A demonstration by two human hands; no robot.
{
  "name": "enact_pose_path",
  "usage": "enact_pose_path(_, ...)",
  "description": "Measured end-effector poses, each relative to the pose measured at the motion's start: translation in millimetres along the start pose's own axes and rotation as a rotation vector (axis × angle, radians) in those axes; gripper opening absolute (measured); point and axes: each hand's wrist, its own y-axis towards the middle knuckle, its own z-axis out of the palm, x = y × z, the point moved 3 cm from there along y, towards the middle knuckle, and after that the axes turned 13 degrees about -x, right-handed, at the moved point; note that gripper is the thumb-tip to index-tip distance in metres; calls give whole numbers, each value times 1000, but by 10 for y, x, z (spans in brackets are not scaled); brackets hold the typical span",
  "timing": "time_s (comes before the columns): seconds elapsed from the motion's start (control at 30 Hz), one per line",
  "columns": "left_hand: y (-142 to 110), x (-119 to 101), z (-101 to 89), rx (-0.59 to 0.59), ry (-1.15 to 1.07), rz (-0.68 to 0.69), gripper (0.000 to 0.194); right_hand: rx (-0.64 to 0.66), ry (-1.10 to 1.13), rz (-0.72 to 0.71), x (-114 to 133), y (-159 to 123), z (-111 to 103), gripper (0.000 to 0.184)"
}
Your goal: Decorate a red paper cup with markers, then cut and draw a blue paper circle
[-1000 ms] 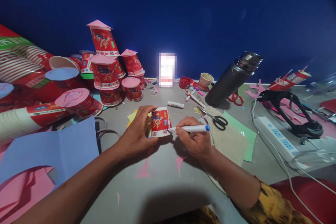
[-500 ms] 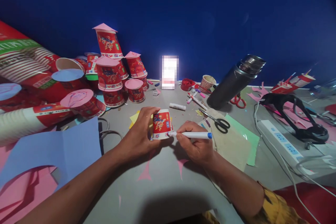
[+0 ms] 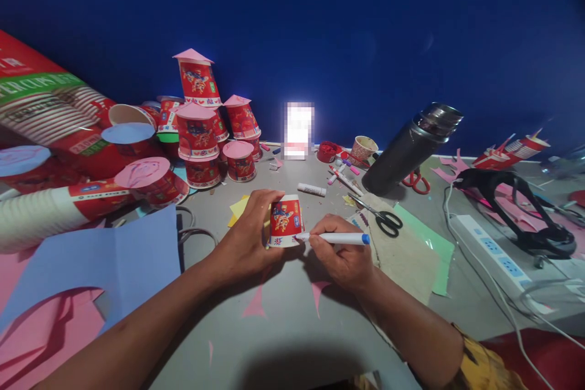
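My left hand [image 3: 251,228] is closed around the left side of a red and white paper cup [image 3: 286,219], held upside down just over the grey table. A white marker pen [image 3: 340,237] with a blue end is pinched in my right hand [image 3: 342,259]. Its tip touches the cup's white band, or is very near it, at the lower right. The far side of the cup is hidden. Behind my left hand lies some yellow paper [image 3: 236,208]. A glue stick [image 3: 312,189] rests beyond the cup.
Capped paper cups [image 3: 198,128] stand stacked at left, near blue paper [image 3: 137,250]. At right are black scissors [image 3: 386,223], a dark thermos [image 3: 406,152], a power strip [image 3: 493,250] and a black strap frame [image 3: 516,207]. A bright pixelated phone-like shape [image 3: 298,128] stands by the wall.
The whole view has shifted slightly, with things appearing a little lower and further right. The marker tip stays at the cup's lower band, and both hands keep their holds.
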Motion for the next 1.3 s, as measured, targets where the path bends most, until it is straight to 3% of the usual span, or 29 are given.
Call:
enact_pose_path(0.17,17,15,-8,-1,-3,-50,73,-67,16,43,-23,0,-44,9)
enact_pose_path(0.47,30,63,-32,-43,-147,-223,77,-109,-82,-31,-51,6,-52,17)
enact_pose_path(0.77,37,93,-24,7,-312,-306,76,-87,-99,-96,-111,15,-10,18)
enact_pose_path(0.9,23,55,-61,80,-358,-332,83,-62,-129,-163,-75,0,7,22)
enact_pose_path(1.3,-46,144,-26,146,-106,-298,82,53,-185,-198,-94,-115,63,23)
